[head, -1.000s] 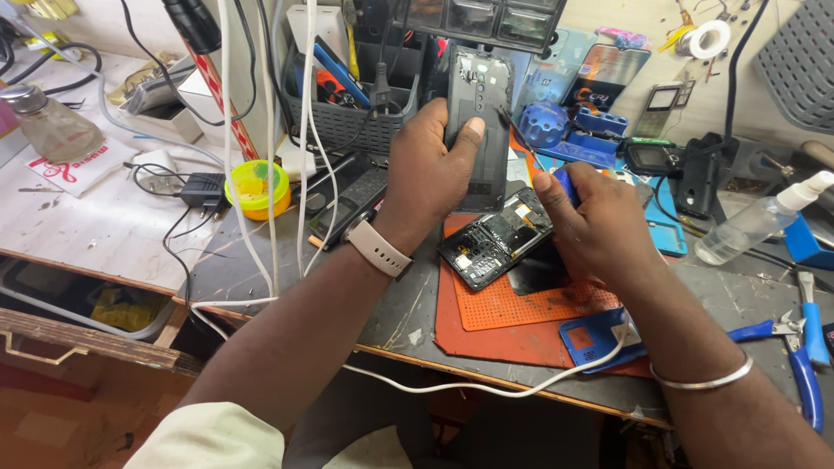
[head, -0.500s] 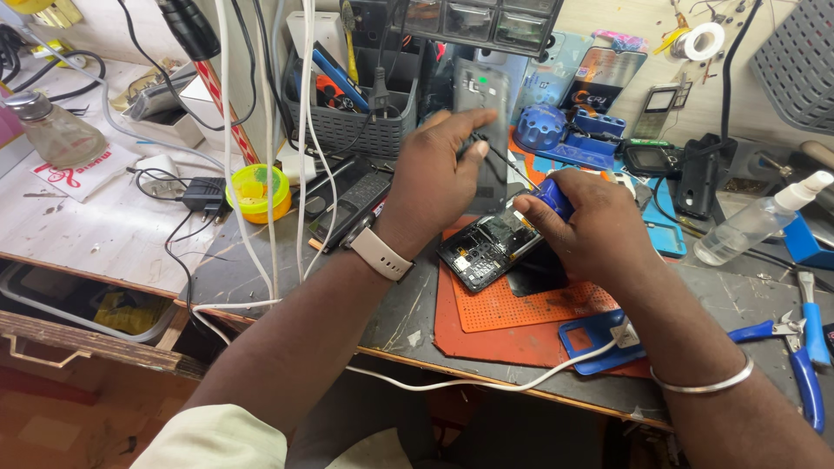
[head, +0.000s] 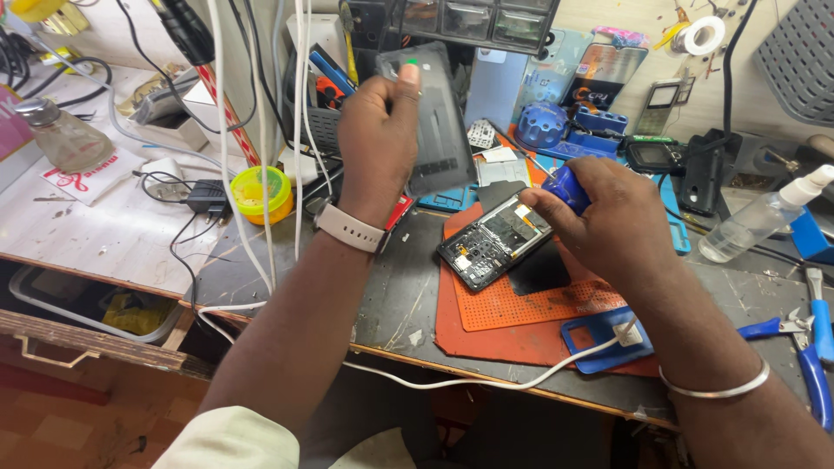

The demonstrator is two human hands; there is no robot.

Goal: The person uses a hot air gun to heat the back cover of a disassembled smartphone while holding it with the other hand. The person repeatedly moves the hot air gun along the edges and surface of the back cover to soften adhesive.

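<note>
Left hand raised above the bench, fingers closed around a translucent grey back cover, held upright and clear of the surface. Right hand fisted on a blue-handled screwdriver, tip down at the opened phone; actual contact can't be seen. Phone lies tilted on the orange work mat, just beside the right hand. White cable runs along the bench edge. Blue pliers far right; spray bottle behind them.
</note>
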